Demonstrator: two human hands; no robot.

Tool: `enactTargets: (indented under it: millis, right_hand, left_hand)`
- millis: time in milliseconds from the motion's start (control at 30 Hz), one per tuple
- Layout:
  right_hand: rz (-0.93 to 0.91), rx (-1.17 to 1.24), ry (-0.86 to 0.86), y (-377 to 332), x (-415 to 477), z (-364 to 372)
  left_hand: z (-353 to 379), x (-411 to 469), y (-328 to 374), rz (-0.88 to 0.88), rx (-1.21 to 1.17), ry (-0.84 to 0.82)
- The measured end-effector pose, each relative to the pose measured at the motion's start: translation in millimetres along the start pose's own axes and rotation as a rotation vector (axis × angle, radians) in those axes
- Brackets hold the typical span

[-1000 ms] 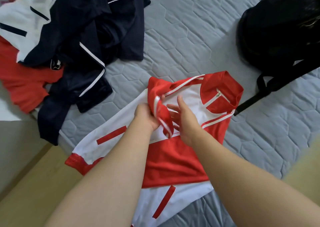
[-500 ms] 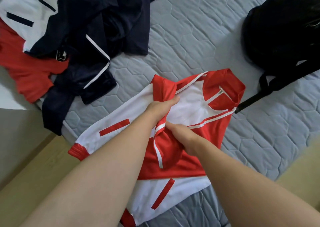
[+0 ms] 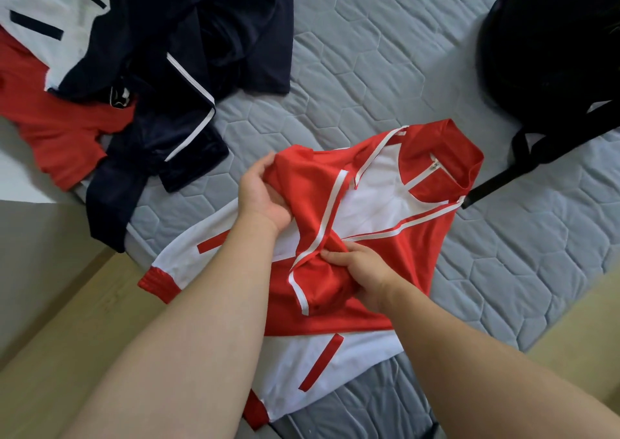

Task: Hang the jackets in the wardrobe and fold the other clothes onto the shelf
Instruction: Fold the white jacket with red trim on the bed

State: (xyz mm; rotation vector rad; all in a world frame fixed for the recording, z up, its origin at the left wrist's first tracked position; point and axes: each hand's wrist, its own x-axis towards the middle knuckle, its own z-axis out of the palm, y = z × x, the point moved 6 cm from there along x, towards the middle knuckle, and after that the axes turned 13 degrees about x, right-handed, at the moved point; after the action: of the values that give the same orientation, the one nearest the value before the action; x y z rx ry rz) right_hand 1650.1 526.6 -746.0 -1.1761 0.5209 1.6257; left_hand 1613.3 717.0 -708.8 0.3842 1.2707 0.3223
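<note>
Two-handed on the jacket [image 3: 379,203] sleeve [image 3: 307,200], bunching it in the left hand [image 3: 261,190], pinching lower with the right hand [image 3: 362,272]; may twist if tugged unevenly.

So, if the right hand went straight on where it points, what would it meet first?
The right hand pinches bunched red fabric of the jacket. That comes first. Beyond it is probably the left hand, though depth is unclear.

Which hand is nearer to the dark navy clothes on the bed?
Left. The left hand grips a red fold of the jacket just right of the navy clothes; the right hand holds the jacket lower and farther right, away from them.
</note>
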Motion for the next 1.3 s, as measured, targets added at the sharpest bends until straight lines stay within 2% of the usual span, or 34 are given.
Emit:
enactTargets:
  millis: [67, 167, 267, 367, 467, 567, 667, 733, 833, 933, 967, 1067, 1133, 1233, 1300]
  right_hand:
    - [-0.031, -0.136, 0.062, 1.3, 0.7, -7.5]
    - [-0.085, -0.488, 0.179, 4.8, 0.5, -24.4]
    - [0.042, -0.741, 0.229, 22.4, -3.7, -42.7]
    - [0.19, -0.845, 0.24, 46.2, -12.1, -52.8]
    - [0.269, -0.74, 0.27, 67.4, -18.4, -52.6]
    - [0.284, -0.71, 0.266, 79.9, -16.5, -48.8]
    - [0.275, -0.873, 0.252, 81.7, -10.0, -45.4]
    - [0.203, -1.05, 0.349, 67.0, -9.3, -45.2]
    - [0.061, -1.111, 0.564, 22.6, -11.1, -46.8]
    - [-0.137, -1.023, 0.651, -38.9, 9.2, -44.7]
    - [-0.209, -0.964, 0.658, -62.5, 18.4, -42.4]
    - [-0.424, -0.826, 0.723, -136.3, 46.4, -37.1]
    - [-0.54, -0.722, 0.778, -182.1, 62.1, -32.9]
    - [-0.575, -0.612, 0.88, -233.4, 77.8, -32.4]
    - [-0.513, -0.491, 0.842, -251.2, 89.9, -38.1]
  left_hand:
    - [-20.8, -0.5, -8.5, -0.016, -0.058, 0.05]
    - [-50.4, -0.4, -34.5, -0.089, 0.001, 0.159]
    - [-82.2, -1.9, -66.3, -0.214, 0.142, 0.314]
    - [-103.5, -2.5, -90.6, -0.278, 0.334, 0.382]
    - [-113.3, 0.8, -98.2, -0.254, 0.606, 0.429]
    - [-109.9, 6.6, -82.6, -0.099, 1.115, 0.442]
    - [-99.6, 8.0, -66.8, 0.002, 1.483, 0.402]
    - [-93.7, 9.6, -56.1, 0.009, 1.623, 0.361]
    - [-75.6, 13.8, -30.8, 0.107, 1.958, 0.345]
    - [-50.1, 27.9, 8.2, 0.339, 1.857, 0.464]
    - [-44.0, 36.4, 16.1, 0.328, 1.809, 0.477]
    - [-34.5, 62.2, 15.5, 0.122, 1.629, 0.391]
    - [-27.5, 71.9, 9.5, 0.111, 1.49, 0.32]
    - [-19.5, 86.0, 0.7, 0.146, 1.415, 0.257]
    - [-18.0, 95.3, -3.5, 0.172, 1.404, 0.253]
